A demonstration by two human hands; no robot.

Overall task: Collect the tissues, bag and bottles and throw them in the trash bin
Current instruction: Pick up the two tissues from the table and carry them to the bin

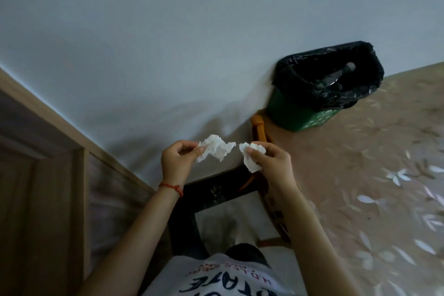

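Left hand [176, 163]: fingers pinched on a crumpled tissue [216, 150]; right hand [270, 163]: fingers closed on a second tissue [251, 158]; both tissues held in air, nearly touching; bin [319, 94], black-lined, stands on the floor beyond the right hand, against the wall.

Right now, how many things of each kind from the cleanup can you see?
Tissues: 2, one in the left hand at, one in the right hand at.
Trash bin: 1.
Bottles: 1 inside the bin, others possibly hidden.
Total: 4.
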